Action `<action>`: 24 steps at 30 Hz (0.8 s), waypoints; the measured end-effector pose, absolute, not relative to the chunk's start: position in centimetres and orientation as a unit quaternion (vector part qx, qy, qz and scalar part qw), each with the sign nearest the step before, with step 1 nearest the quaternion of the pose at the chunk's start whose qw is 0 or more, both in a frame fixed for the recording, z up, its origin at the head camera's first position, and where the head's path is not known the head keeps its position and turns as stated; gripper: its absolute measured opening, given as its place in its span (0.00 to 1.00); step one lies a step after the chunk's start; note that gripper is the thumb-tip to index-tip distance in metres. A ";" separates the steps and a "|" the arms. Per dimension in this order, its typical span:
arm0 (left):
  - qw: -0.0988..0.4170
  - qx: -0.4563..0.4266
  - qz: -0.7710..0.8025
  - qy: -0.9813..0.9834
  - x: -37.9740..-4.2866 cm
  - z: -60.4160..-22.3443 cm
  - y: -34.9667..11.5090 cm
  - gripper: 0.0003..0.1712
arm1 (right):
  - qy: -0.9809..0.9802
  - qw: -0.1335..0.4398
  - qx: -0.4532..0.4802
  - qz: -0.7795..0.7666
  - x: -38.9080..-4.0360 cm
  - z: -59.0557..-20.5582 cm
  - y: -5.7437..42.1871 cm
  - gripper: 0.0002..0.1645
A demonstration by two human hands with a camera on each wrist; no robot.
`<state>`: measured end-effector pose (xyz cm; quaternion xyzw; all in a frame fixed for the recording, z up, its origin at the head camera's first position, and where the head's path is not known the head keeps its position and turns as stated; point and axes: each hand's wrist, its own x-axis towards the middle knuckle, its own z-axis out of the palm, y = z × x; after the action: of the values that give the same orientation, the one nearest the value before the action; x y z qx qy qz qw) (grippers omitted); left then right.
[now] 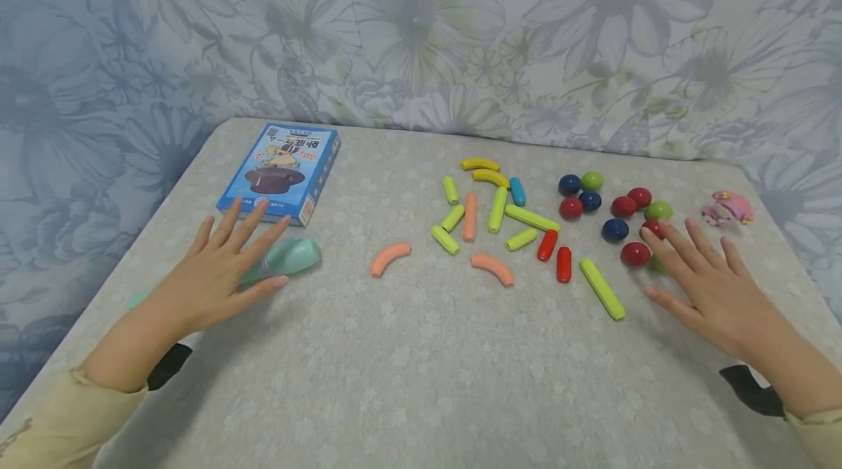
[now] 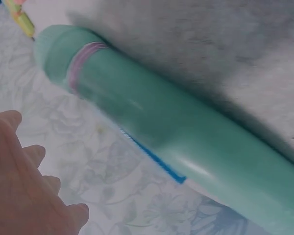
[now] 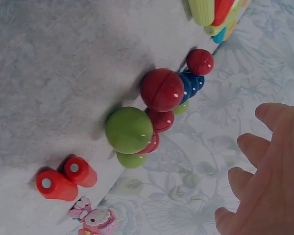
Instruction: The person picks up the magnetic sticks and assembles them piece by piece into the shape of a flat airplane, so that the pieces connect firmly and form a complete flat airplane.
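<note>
My left hand (image 1: 213,275) is spread, palm down, above a teal bottle-like cylinder (image 1: 296,256). In the left wrist view the cylinder (image 2: 157,112) shows a pinkish band near its rounded end; the hand grips nothing. On the right, my right hand (image 1: 713,294) is spread too, fingers apart, over the near edge of a cluster of red, blue and green balls. Its fingers partly cover a green ball (image 1: 658,262) and a red ball (image 1: 653,229) in the head view. Two red rods (image 3: 56,185) with grey end discs show in the right wrist view.
A blue game box (image 1: 279,173) lies at the back left. Lime, red, blue and orange rods, among them a long lime rod (image 1: 601,288), are scattered mid-table with curved yellow pieces (image 1: 491,177). A pink figurine (image 1: 732,207) is at the far right; a floral-covered backdrop (image 1: 421,38) rises behind.
</note>
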<state>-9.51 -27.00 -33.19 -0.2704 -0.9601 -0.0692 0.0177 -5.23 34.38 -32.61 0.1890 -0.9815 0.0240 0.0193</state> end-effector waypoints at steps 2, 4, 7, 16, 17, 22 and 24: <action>0.025 -0.273 -0.071 -0.959 -9.7 -32.9 -26.7 0.44 | -0.980 0.027 0.195 0.032 -5.4 -32.2 34.2 0.47; 0.033 -0.277 -0.074 -0.957 -9.7 -32.6 -26.4 0.44 | -0.977 0.041 0.205 0.046 -5.5 -31.8 33.9 0.45; 0.045 -0.286 -0.077 -0.954 -9.8 -31.9 -25.7 0.44 | -0.968 0.074 0.227 0.072 -5.5 -31.0 33.2 0.40; 0.181 -0.369 -0.194 -0.891 -9.7 -29.7 -20.9 0.34 | -0.914 0.250 0.280 0.157 -5.0 -28.8 28.4 0.37; 0.199 -0.379 -0.209 -0.880 -9.7 -29.6 -20.2 0.33 | -0.910 0.255 0.275 0.176 -5.0 -28.7 27.6 0.32; 0.191 -0.369 -0.283 -0.865 -9.7 -30.2 -16.8 0.24 | -0.911 0.221 0.236 0.258 -5.8 -29.6 23.5 0.16; 0.151 -0.354 -0.307 -0.871 -10.1 -30.8 -15.8 0.24 | -0.911 0.198 0.228 0.281 -6.7 -30.6 22.0 0.17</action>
<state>-10.07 -15.76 -30.84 -0.3535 -0.8707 -0.3069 0.1507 -6.70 22.04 -30.64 0.2282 -0.9107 0.2812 0.1985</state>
